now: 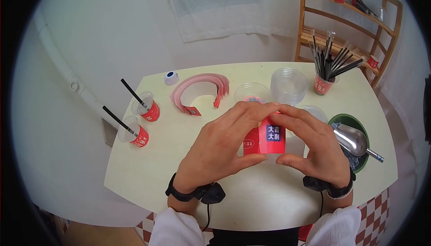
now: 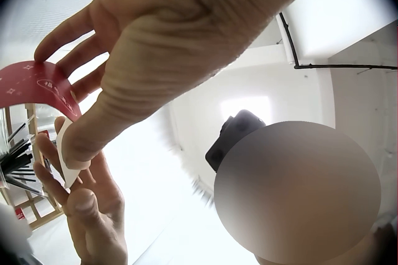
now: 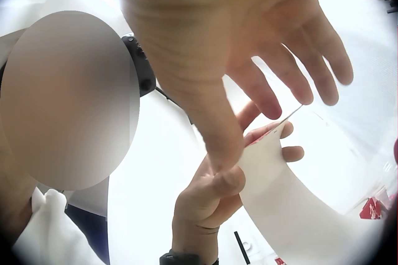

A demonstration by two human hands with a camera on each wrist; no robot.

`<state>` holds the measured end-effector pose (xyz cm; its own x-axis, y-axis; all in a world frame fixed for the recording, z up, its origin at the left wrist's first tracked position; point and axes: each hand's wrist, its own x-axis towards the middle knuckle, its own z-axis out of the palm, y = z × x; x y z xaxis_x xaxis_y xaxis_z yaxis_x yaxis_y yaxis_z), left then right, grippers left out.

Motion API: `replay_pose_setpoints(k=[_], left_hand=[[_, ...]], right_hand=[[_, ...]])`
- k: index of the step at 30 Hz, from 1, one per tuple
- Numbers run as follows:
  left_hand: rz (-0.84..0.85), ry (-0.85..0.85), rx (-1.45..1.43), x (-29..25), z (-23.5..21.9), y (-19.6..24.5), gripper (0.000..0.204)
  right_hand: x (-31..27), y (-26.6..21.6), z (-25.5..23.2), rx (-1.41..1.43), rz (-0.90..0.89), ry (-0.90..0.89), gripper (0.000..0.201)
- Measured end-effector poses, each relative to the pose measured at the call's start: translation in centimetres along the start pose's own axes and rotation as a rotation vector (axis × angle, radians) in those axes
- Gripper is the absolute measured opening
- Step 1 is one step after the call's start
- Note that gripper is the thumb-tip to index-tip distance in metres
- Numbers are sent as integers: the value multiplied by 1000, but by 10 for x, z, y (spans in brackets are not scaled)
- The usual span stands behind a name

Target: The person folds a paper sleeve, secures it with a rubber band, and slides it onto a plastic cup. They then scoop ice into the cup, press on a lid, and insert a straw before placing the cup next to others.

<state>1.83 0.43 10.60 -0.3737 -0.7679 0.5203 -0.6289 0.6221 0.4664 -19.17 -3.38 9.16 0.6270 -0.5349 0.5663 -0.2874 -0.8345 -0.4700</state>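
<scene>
A red paper cup sleeve (image 1: 272, 133) with white lettering on a dark blue square is between both hands, low over the table. My left hand (image 1: 224, 133) pinches it, thumb at the lower edge and fingers at the upper edge. In the left wrist view the sleeve (image 2: 37, 85) curves away from that thumb. My right hand (image 1: 316, 145) arches over the other end, its index fingertip at the upper edge. The right wrist view shows the right hand's fingers (image 3: 317, 60) long and spread, with the pale inner side of the sleeve (image 3: 280, 181) below them.
Two sleeved cups with straws (image 1: 140, 136) stand at the left. Behind the hands lie a fanned stack of sleeves (image 1: 179, 91), a small white round item (image 1: 171, 78) and clear lids (image 1: 288, 85). A straw cup (image 1: 322, 85) and a green bowl (image 1: 334, 119) with a metal scoop (image 1: 351, 140) are at right.
</scene>
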Motion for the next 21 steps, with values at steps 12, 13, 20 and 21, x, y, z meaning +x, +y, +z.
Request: replay_pose_setpoints(k=[12,13,20,21], left_hand=[[-38,606,-367,-5,-9,-12,61],[-38,586,-362,-5,-8,-11,61],[-8,284,-283,-5,-9,-3,62],[8,235,-265,-4,-10,-2,63]], right_hand=[[-1,9,-6,73,85,539,77],[-1,9,-5,161,97,516,78],[0,14,-6,360,173,386,71],[-1,16,-6,362,160,348,69]])
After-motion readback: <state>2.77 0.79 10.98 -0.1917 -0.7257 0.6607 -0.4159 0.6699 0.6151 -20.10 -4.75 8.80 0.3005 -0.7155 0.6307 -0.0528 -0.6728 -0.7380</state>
